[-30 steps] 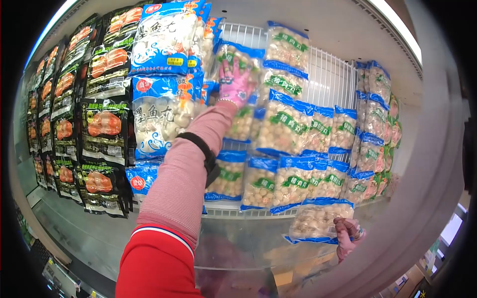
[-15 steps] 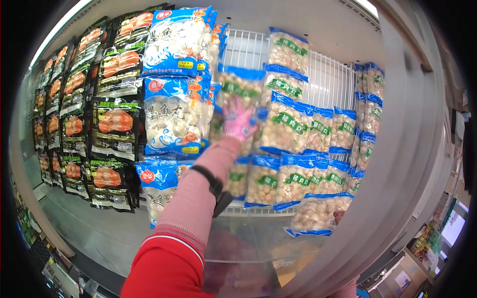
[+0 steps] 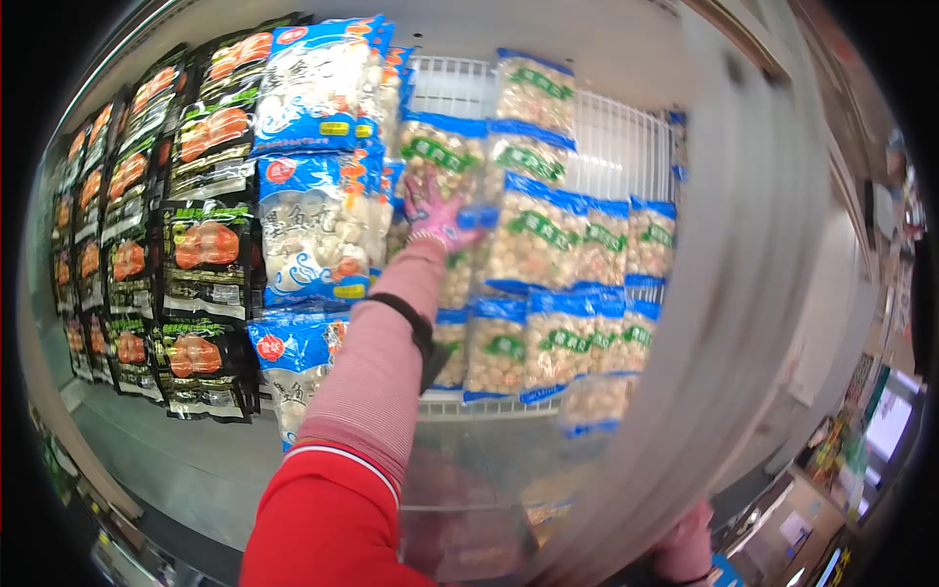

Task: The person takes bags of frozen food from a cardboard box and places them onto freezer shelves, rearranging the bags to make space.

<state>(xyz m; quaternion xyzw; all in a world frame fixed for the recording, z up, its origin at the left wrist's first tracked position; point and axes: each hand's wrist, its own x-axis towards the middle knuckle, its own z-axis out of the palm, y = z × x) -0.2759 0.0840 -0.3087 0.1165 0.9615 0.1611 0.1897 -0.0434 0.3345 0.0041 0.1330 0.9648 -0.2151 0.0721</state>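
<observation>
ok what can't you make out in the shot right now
Head view:
Right hand's fingers: hidden by the door frame; only a pink patch shows.
Lowest bag: right end behind the frame, rest blurred.
Palm of the left hand: hidden by the hand itself.
Fine print on the black packets: too small.

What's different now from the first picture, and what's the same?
The gloved left hand moved lower, and the green-labelled ball bag it touches came down too. The door frame now covers more of the view, hiding the right hand and part of the lowest ball bag; I can't tell whether that hand let go. The black packs and blue cuttlefish-ball bags stayed put.
</observation>
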